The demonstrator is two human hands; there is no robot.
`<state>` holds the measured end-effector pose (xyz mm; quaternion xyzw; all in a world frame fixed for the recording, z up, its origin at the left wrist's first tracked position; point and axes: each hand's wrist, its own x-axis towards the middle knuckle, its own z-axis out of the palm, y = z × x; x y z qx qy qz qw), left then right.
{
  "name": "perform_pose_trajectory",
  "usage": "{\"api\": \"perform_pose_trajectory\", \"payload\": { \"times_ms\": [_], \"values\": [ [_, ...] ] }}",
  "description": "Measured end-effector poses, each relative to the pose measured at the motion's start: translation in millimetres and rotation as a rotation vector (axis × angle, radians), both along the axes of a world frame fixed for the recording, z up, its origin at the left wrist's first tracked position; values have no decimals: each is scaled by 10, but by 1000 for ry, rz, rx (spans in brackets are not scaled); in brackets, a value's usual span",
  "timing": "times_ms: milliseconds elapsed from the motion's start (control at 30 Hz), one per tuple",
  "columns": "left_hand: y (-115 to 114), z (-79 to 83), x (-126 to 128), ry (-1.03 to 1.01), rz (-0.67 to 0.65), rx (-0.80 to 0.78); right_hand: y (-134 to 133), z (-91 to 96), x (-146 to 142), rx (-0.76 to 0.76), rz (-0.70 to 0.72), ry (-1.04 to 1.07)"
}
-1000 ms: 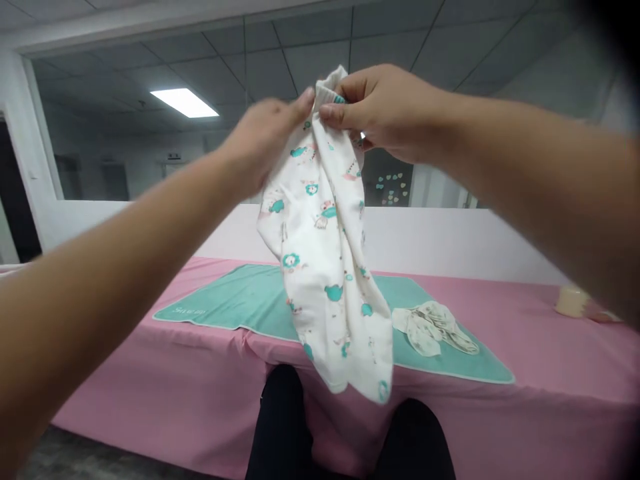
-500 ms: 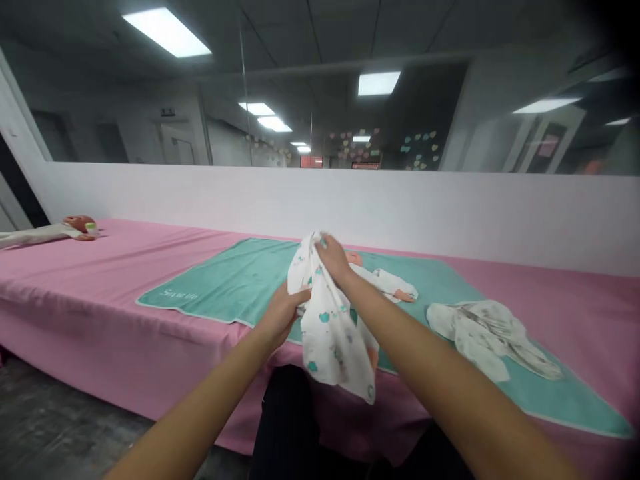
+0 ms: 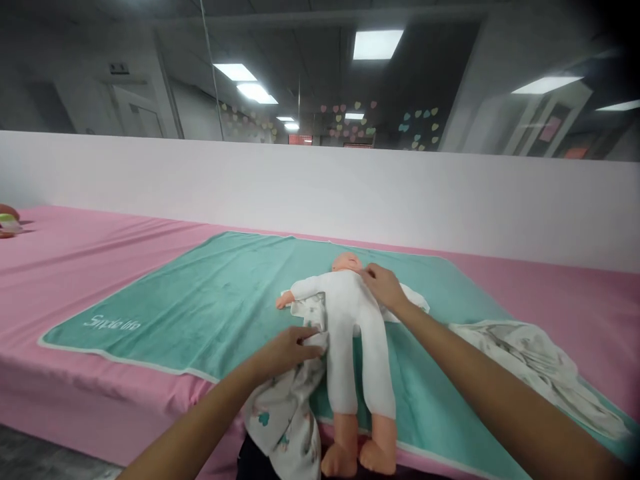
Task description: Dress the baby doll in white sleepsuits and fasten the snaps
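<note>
A baby doll [image 3: 345, 307] with a white cloth body lies on its back on a green towel [image 3: 240, 287], its bare feet at the near edge. My left hand [image 3: 295, 350] grips a white baby garment [image 3: 283, 413] with green prints, bunched beside the doll and hanging over the front edge. Part of that garment lies under the doll's arm at left. White cloth also shows around the doll's other arm, partly behind my right forearm. My right hand [image 3: 383, 283] is at the doll's neck and shoulder, fingers bent together; what they pinch is hidden.
A second crumpled white garment [image 3: 540, 367] lies on the towel at right. The towel covers part of a pink sheet [image 3: 100, 247]. A second doll [image 3: 7, 220] is cut off at the far left. Behind runs a white wall [image 3: 300, 190] below a window.
The printed garment, held up in front of the doll before, is now down at the doll's left side in view, uncovering its white body. My right hand has moved to its neck. The view has shifted.
</note>
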<state>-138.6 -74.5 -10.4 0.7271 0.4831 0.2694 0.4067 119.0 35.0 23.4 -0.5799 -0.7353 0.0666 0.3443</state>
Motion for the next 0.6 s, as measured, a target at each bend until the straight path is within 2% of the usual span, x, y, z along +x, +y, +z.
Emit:
{"api": "perform_pose_trajectory", "payload": {
  "times_ms": [67, 133, 167, 200, 233, 267, 333, 400, 467, 600],
  "values": [
    [114, 9, 19, -103, 3, -92, 8, -109, 286, -138, -55, 37],
    [275, -25, 3, -198, 164, -72, -66, -294, 497, -255, -88, 121],
    [361, -52, -1, -230, 240, -45, -117, -396, 564, -354, -82, 215],
    [444, -80, 4, -241, 276, -20, -168, -493, 602, -516, -54, 355],
    [520, -105, 22, -234, 284, 2, -209, -578, 614, -685, -32, 541],
    [585, -124, 55, -210, 272, 20, -236, -646, 602, -779, 10, 718],
    [681, -138, 155, -139, 242, 33, -244, -721, 521, -802, 31, 948],
    [740, -116, 272, -68, 233, 34, -205, -720, 395, -725, 29, 1079],
    [772, -69, 374, -18, 206, 24, -163, -670, 257, -694, 34, 1187],
    [790, 36, 500, 84, 187, -13, -191, -525, 45, -784, 100, 1346]
  ]
}}
